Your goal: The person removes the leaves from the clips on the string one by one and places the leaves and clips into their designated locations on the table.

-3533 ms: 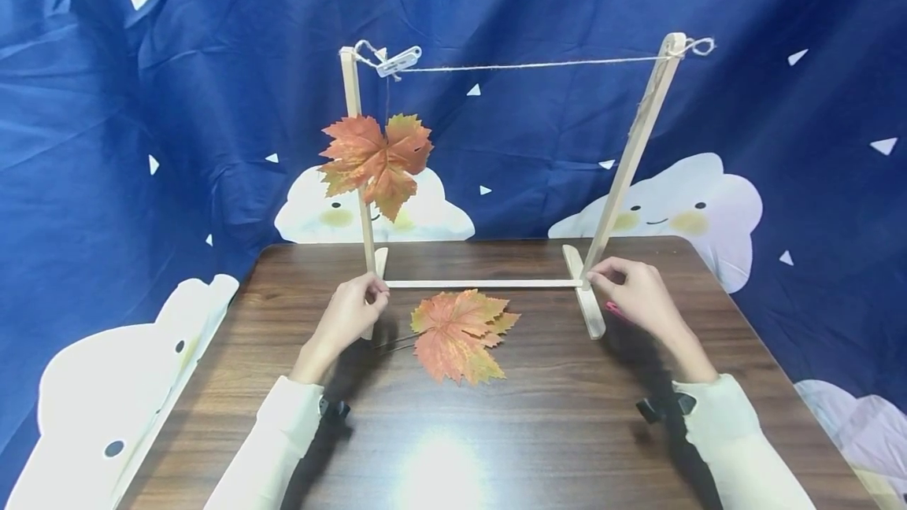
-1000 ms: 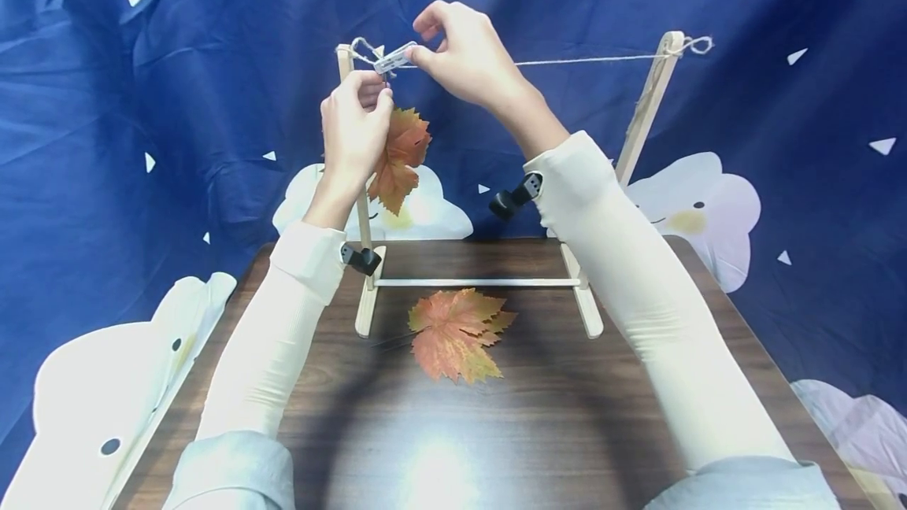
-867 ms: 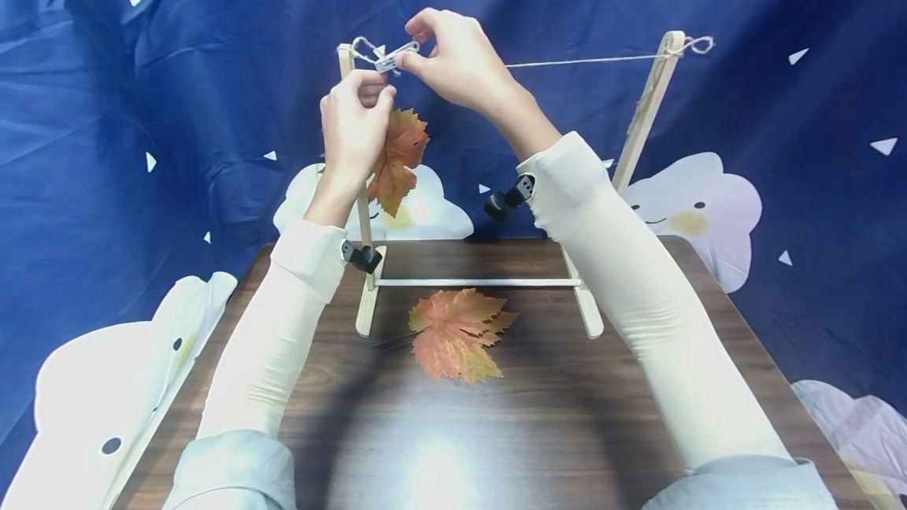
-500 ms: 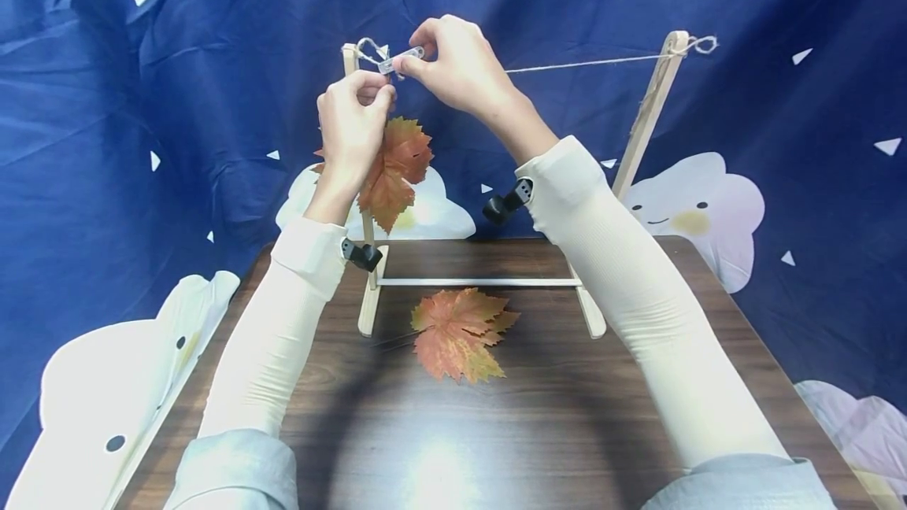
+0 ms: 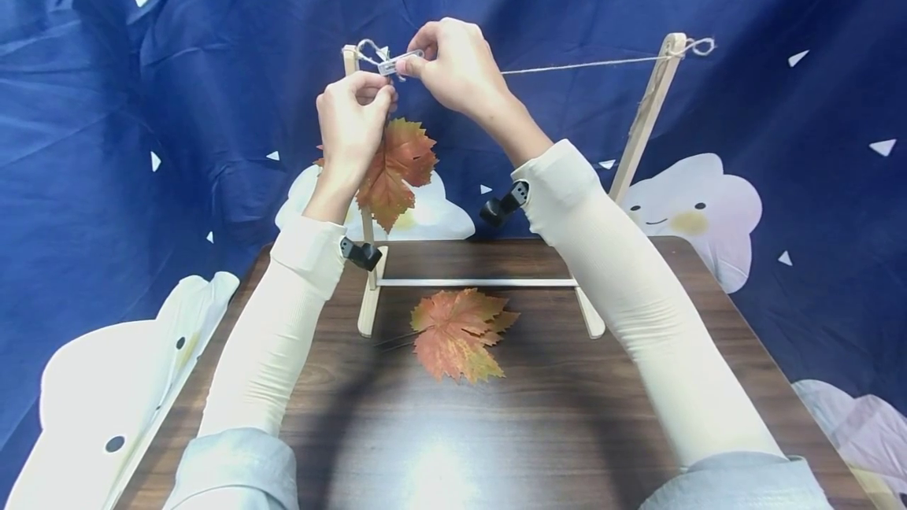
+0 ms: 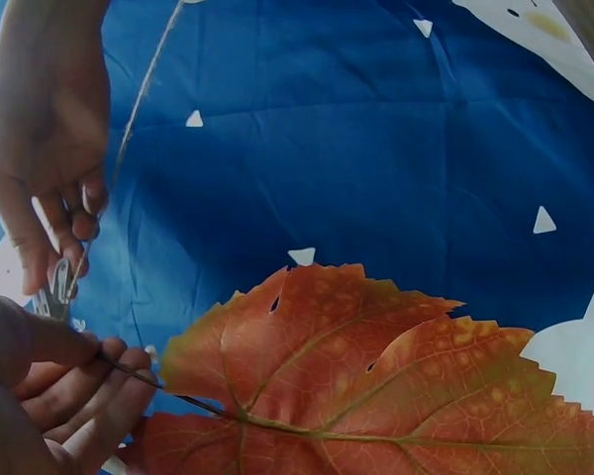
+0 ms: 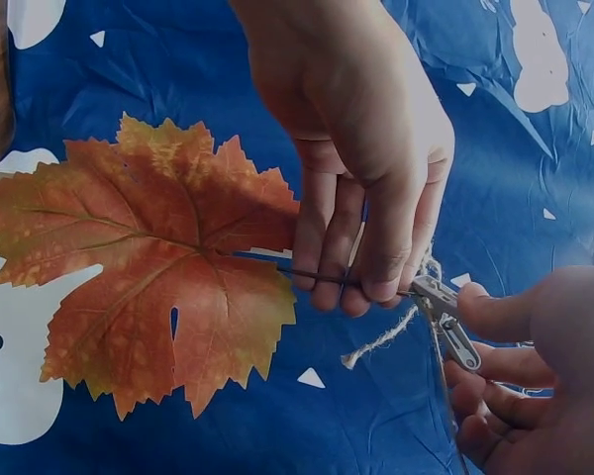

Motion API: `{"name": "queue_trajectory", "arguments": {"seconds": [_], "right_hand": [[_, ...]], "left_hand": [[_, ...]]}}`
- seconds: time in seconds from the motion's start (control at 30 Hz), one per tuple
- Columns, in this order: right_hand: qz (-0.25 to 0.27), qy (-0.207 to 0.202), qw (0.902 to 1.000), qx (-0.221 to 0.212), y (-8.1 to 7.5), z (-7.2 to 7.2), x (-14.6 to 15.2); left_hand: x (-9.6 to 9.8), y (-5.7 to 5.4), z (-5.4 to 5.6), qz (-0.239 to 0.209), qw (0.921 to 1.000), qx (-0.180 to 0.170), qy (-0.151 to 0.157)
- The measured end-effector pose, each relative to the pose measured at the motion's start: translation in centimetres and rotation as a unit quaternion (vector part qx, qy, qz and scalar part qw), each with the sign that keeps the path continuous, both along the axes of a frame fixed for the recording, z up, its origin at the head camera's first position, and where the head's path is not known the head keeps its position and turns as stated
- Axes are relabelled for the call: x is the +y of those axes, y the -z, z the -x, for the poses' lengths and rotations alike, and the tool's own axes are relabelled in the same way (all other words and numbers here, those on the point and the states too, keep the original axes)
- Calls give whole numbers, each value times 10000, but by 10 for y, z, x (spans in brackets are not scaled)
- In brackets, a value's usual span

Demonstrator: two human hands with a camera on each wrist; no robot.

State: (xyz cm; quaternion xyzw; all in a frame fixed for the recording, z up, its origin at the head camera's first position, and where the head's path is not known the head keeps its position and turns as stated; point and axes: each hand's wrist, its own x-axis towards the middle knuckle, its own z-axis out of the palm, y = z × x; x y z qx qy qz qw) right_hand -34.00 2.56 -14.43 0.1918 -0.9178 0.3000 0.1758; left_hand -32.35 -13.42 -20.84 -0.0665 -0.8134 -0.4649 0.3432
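My left hand pinches the dark stem of an orange-red artificial maple leaf, just below the string. The leaf hangs beside the left post, partly behind that hand in the head view. My right hand holds a pale clothespin between thumb and fingers, at the string's left end. In the right wrist view the clothespin's tip meets the top of the stem; whether its mouth is parted I cannot tell. The string runs to the right post.
A wooden frame with a left post, a right post and a low crossbar stands on the brown table. More maple leaves lie overlapped before the crossbar. Behind hangs a blue cloth with clouds.
Both hands have risen from the frame's base to the string's left end. My left hand has taken the hanging leaf's stem; my right has closed its fingers on the clothespin.
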Motion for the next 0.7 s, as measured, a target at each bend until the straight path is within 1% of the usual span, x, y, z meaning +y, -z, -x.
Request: {"name": "queue_trajectory", "arguments": {"seconds": [0.2,0.37,0.47,0.6,0.7], "right_hand": [[54,68,9998,160,1,1,0],[164,139,9993,297,1,1,2],[380,112,9985,367,1,1,3],[790,66,9955,522,1,-1,6],[916,86,9929,757,1,-2,8]], "left_hand": [[1,0,2,-21,10000,24,32],[2,0,3,-72,9999,-30,84],[2,0,3,-118,9999,-33,107],[2,0,1,-198,9996,-40,184],[2,-1,0,-238,9994,-31,236]]}}
